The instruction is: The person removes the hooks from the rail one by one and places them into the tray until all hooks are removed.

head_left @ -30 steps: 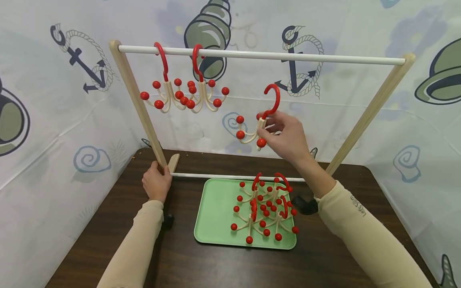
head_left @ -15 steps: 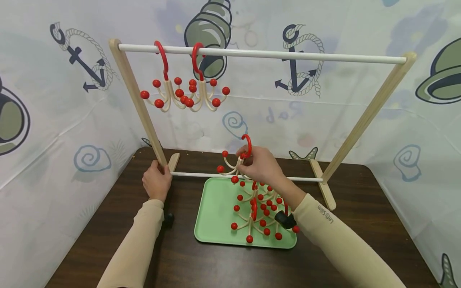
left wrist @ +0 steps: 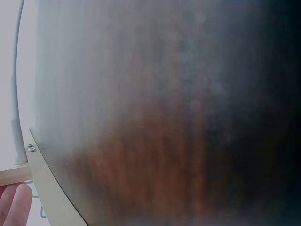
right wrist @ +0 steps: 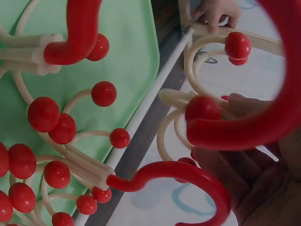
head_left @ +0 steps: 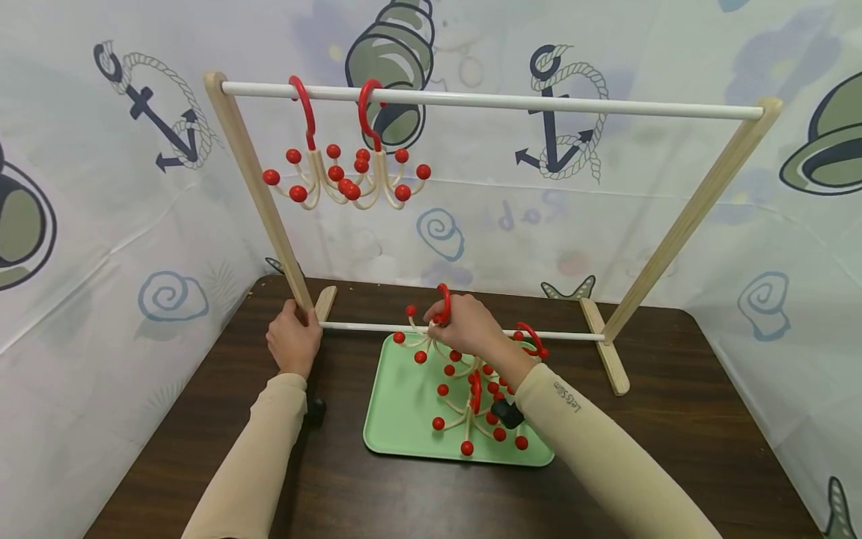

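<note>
Pinched in my right hand [head_left: 469, 327] is a multi-arm hanger [head_left: 420, 357] with a red hook, cream curved arms and red ball tips. It is over the back left part of the green tray [head_left: 387, 419], hook up. In the right wrist view the held hanger's red hook [right wrist: 287, 89] looms large beside my fingers. Several similar hangers [head_left: 469, 419] stand on the tray's right side, partly hidden by my right arm. Two more hang from the white top rod, a left hanger [head_left: 312, 168] and a right hanger [head_left: 378, 168]. My left hand [head_left: 293, 340] grips the foot of the left wooden post [head_left: 259, 187].
The wooden frame's white top rod [head_left: 539, 102] spans between the posts, with a lower rod [head_left: 566, 335] just behind the tray. The right post [head_left: 694, 217] rises from a wooden foot [head_left: 606, 352] on the dark table [head_left: 323, 471]. A printed cloth [head_left: 485, 239] hangs behind.
My right hand has brought the hanger from just below the top rod down and left to the tray's back edge. My left hand has stayed on the post.
</note>
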A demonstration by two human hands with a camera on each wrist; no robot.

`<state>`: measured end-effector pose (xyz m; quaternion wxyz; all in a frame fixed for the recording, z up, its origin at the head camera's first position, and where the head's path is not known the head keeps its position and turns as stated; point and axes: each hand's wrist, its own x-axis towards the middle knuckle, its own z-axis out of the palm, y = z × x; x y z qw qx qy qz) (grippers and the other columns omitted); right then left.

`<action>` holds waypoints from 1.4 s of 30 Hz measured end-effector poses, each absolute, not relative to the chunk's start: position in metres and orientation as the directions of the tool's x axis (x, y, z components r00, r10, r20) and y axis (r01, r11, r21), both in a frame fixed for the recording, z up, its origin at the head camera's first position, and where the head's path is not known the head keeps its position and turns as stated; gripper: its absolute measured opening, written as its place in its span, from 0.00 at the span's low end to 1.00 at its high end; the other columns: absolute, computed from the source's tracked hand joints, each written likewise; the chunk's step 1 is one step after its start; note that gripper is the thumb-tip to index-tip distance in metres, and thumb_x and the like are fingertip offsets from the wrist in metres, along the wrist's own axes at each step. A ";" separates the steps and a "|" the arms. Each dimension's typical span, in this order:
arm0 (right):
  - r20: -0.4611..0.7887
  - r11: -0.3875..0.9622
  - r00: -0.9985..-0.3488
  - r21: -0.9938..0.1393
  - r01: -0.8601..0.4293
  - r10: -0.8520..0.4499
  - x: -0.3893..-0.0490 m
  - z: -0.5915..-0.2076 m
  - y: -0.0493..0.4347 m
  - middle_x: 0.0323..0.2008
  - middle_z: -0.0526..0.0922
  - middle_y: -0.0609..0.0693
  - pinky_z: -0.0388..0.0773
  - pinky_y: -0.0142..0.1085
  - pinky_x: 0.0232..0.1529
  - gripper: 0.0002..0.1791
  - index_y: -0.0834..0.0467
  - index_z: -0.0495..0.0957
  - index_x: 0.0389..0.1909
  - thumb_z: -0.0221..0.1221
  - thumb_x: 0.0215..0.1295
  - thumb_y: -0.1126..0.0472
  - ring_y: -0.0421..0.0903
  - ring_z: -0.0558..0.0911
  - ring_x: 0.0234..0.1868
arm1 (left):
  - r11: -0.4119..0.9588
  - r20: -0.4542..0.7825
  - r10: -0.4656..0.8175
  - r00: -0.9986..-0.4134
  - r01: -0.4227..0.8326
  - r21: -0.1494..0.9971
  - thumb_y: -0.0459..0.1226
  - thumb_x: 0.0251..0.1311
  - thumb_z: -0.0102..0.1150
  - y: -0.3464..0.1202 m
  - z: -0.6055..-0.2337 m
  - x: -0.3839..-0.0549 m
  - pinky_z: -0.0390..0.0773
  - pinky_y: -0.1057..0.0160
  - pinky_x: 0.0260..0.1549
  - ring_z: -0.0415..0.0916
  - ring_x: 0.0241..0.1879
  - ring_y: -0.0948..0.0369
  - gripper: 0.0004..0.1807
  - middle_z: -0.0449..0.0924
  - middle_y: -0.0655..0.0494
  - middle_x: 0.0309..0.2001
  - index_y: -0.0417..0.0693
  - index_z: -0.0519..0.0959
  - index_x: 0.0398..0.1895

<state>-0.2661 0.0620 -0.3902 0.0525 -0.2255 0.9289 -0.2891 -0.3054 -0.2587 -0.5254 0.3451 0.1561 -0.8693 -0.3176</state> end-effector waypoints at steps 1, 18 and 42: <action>0.019 0.731 -0.892 -0.565 -0.381 -0.451 -0.267 -0.391 0.061 0.23 0.82 0.43 0.68 0.34 0.25 0.10 0.54 0.86 0.45 0.63 0.64 0.60 0.41 0.71 0.18 | 0.749 0.502 -0.491 -0.712 -0.050 0.661 0.40 0.62 0.61 -0.259 -0.525 -0.305 0.71 0.40 0.29 0.78 0.29 0.40 0.11 0.81 0.42 0.29 0.40 0.79 0.39; -0.091 0.813 -0.863 -0.398 -0.426 -0.497 -0.277 -0.402 0.048 0.45 0.86 0.46 0.76 0.34 0.38 0.11 0.56 0.85 0.46 0.60 0.66 0.63 0.47 0.84 0.41 | 0.748 0.493 -0.495 -0.715 -0.061 0.661 0.40 0.62 0.61 -0.257 -0.526 -0.305 0.72 0.40 0.29 0.78 0.29 0.41 0.11 0.81 0.41 0.29 0.40 0.79 0.40; -0.078 0.834 -0.834 -0.140 -0.534 -0.547 -0.281 -0.419 0.042 0.38 0.84 0.46 0.78 0.39 0.44 0.06 0.52 0.84 0.41 0.62 0.66 0.60 0.46 0.81 0.38 | 0.745 0.485 -0.496 -0.721 -0.066 0.664 0.41 0.63 0.60 -0.257 -0.524 -0.305 0.72 0.41 0.31 0.78 0.30 0.41 0.12 0.82 0.41 0.30 0.39 0.79 0.41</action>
